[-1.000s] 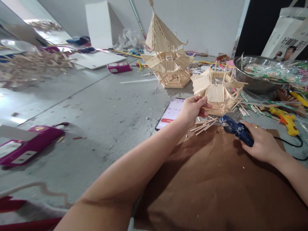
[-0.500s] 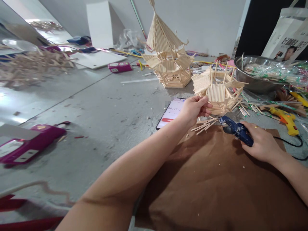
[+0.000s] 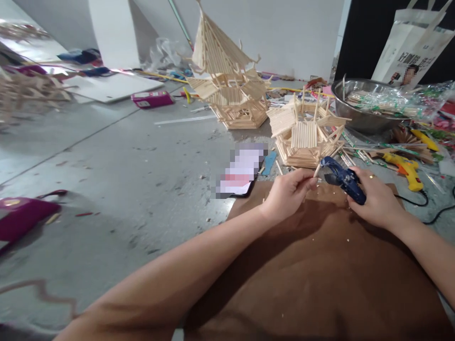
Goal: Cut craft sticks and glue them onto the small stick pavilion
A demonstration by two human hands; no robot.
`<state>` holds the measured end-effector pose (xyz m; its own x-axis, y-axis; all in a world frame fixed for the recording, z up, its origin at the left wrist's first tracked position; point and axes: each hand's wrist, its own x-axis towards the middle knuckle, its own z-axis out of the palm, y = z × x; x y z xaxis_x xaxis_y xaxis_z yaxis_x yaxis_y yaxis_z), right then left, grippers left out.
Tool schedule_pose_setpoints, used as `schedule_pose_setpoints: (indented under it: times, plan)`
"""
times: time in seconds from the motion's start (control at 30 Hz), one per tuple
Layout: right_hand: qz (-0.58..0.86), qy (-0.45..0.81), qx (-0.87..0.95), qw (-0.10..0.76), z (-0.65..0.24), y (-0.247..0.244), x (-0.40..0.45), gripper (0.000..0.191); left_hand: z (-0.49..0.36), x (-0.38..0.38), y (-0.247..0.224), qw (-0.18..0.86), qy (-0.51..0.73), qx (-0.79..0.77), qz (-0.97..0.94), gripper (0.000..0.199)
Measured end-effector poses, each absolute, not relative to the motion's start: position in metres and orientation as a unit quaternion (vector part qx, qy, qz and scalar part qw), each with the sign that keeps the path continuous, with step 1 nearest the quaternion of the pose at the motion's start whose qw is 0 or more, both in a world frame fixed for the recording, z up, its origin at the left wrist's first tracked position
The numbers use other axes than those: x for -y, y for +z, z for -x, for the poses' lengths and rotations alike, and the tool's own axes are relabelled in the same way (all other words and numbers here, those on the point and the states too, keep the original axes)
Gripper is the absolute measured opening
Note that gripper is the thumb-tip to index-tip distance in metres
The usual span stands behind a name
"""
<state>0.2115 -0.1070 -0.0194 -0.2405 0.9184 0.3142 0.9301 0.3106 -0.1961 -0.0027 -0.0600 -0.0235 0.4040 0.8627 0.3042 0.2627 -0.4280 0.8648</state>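
My left hand is closed, pinching a short, thin wooden stick between thumb and fingers. The stick's upper end points toward the tip of a blue hand cutter; whether they touch I cannot tell. My right hand is wrapped around the cutter's handles. Both hands are above the far part of a brown sheet. Just beyond them stands a low, many-sided stick building with sloped roof panels. Behind it to the left rises a taller stick pagoda with a pointed roof.
A phone lies left of the low building. On the right are a yellow glue gun with its cord and a metal bowl of wrapped sticks. Purple power strips and a white board lie on the floor, left.
My left hand has come down and nearer, from beside the low building to the cutter, with a stick now visible in its pinch. My right hand keeps hold of the cutter. The view has shifted right.
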Motion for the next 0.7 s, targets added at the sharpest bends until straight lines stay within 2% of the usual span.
schedule_pose_setpoints:
  times: [0.33, 0.53, 0.7]
  plan:
    - [0.579, -0.015, 0.791, 0.196, -0.211, -0.0205, 0.1075, 0.058, 0.002, 0.0605, -0.0265, 0.309, 0.393, -0.361, -0.787, 0.016]
    - [0.574, -0.012, 0.801, 0.169, -0.209, -0.0199, 0.1084, 0.056, 0.0, 0.0643, -0.0266, 0.26, 0.376, -0.335, -0.824, 0.018]
    - [0.565, -0.006, 0.81, 0.154, -0.2056, -0.0175, 0.1108, 0.057, 0.0004, 0.0639, -0.0306, 0.26, 0.377, -0.331, -0.825, 0.018]
